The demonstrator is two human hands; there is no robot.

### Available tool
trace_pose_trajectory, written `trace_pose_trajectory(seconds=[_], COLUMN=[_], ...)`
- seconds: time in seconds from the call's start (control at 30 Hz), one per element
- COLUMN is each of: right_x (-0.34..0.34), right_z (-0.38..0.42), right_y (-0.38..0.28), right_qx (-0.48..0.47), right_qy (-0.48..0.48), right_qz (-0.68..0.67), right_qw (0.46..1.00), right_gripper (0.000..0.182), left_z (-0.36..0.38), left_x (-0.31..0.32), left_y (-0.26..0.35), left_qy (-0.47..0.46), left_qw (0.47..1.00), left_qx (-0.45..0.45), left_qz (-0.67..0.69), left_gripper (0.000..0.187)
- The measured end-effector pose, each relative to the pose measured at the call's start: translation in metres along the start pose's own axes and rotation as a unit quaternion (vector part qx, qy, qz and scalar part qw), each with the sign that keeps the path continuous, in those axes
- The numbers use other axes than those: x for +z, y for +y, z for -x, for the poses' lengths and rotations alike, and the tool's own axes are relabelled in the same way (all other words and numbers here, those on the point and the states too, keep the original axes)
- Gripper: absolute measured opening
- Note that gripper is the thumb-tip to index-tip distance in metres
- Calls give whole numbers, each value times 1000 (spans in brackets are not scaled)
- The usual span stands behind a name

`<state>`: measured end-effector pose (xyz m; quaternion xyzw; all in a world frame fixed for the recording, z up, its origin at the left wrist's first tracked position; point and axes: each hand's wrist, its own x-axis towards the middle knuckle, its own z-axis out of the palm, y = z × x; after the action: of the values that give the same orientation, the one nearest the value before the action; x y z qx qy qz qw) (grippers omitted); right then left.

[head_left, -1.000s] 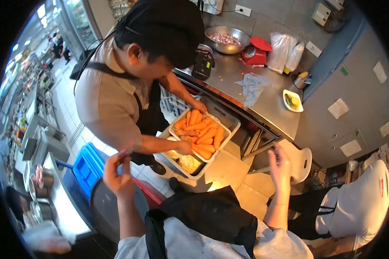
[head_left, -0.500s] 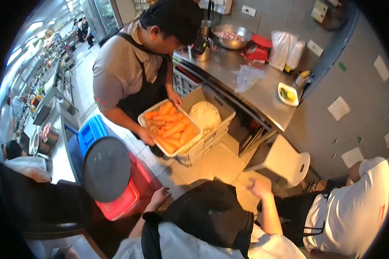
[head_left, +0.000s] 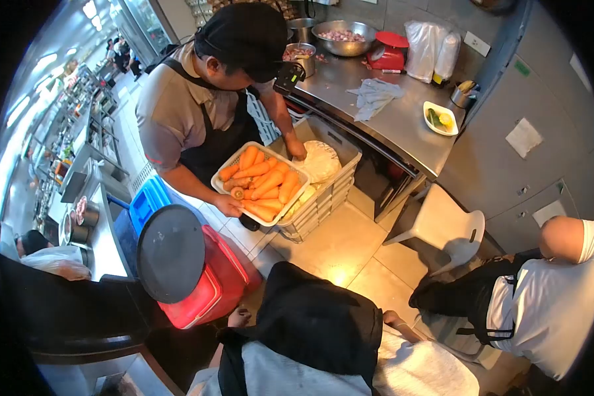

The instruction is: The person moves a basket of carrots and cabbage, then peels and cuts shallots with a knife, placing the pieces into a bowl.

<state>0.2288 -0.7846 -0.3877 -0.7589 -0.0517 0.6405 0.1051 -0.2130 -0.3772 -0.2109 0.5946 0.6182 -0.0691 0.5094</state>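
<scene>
Low in the view, my left hand (head_left: 239, 317) shows beside the black apron (head_left: 317, 323), its fingers curled, with no object visible in it. It is nearest the red bin (head_left: 198, 300). On the apron's other side, my right hand (head_left: 392, 319) is partly hidden by the light sleeve (head_left: 419, 366), and its fingers are unclear. Ahead, a co-worker in a black cap (head_left: 241, 39) holds a white basket of carrots (head_left: 261, 185) by one side. The co-worker's other hand touches a pale round vegetable (head_left: 318, 162) in a grey crate (head_left: 346, 155).
A steel table (head_left: 402, 142) bears a metal bowl (head_left: 343, 39), a red scale (head_left: 386, 53), a cloth (head_left: 376, 96) and a white dish (head_left: 440, 119). A white stool (head_left: 445, 221) stands right of centre. Another person (head_left: 548, 310) is at the right. A dark round lid (head_left: 171, 251) leans at left.
Both my hands have drawn down and back toward my body. The co-worker's far hand has moved from the basket's edge to the pale vegetable. The view has shifted slightly.
</scene>
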Motion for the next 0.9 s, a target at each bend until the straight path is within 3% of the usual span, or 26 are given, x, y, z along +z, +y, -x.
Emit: trace_pose_trajectory(seconds=[0.1,0.17,0.23,0.33,0.37,0.43,0.47,0.53,0.63,0.73,0.87,0.9], right_x=[-32,-50,-64,-77,-82,-82,-80,-65,-46,-27,-24,-24], right_z=[64,57,89,134,129,116,100,98,101,93,101,102], right_y=[-83,-104,-144,-200,-206,-202,-192,-181,-158,-126,-114,-111], right_qx=[46,-70,-106,-145,-160,-181,-181,-132,-63,-38,10,24], right_qy=[-27,111,210,208,217,224,244,208,138,112,94,90], right_qz=[-7,21,-126,-258,-220,-144,-89,-132,-139,-143,-181,-201], right_qw=[999,991,964,932,937,947,948,960,979,983,979,975], right_gripper=[27,37,39,36,36,36,35,34,30,31,32,33], left_z=[-38,-45,-23,-117,-100,-41,-49,-64,-69,-65,-50,-78], left_x=[17,2,-15,-21,-23,-30,-24,-10,3,4,1,9], left_y=[-33,-15,42,-22,4,90,80,67,36,11,6,-31], left_qy=[14,-15,-35,-25,13,89,63,8,37,-46,-84,-81], left_qw=[972,984,991,995,995,989,995,996,979,971,962,973], left_qx=[138,121,77,58,62,66,67,68,174,81,79,99], left_qz=[-187,-133,-100,-71,-80,-98,-49,51,-101,-222,-246,-191], left_gripper=[31,36,39,38,38,38,39,40,40,41,41,40])
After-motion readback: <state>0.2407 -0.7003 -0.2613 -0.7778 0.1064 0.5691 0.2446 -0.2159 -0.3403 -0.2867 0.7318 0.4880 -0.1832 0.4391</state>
